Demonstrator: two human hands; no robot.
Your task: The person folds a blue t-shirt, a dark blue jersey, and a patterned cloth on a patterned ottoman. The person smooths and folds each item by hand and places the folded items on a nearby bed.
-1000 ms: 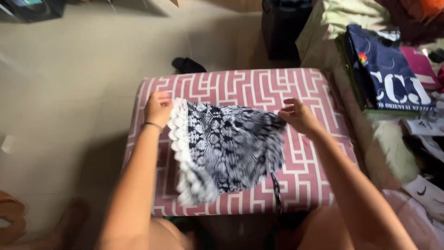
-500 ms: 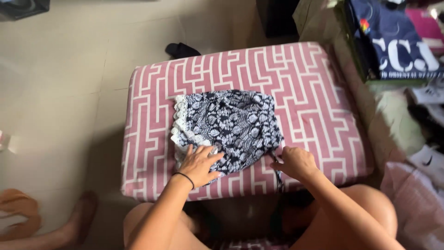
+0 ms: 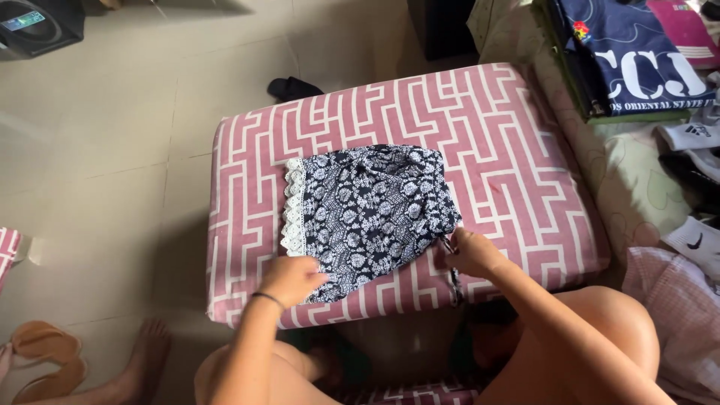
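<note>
A dark blue and white patterned garment (image 3: 371,210) with a white lace hem on its left side lies flat on a pink cushion (image 3: 510,150) with white maze lines. My left hand (image 3: 291,277) rests on the garment's near left corner, fingers curled over the cloth. My right hand (image 3: 465,251) pinches the garment's near right corner, where a thin dark strap hangs over the cushion's front edge.
A folded navy shirt (image 3: 637,56) lies on a pile at the top right, with white socks (image 3: 694,135) and other clothes below it. A black cloth (image 3: 292,88) lies on the tiled floor behind the cushion. Another person's foot (image 3: 146,349) and a sandal (image 3: 45,341) are at the bottom left.
The garment was held up by its far corners, then laid flat on the cushion. Both hands came to its near edge and the left hand slid to the corner.
</note>
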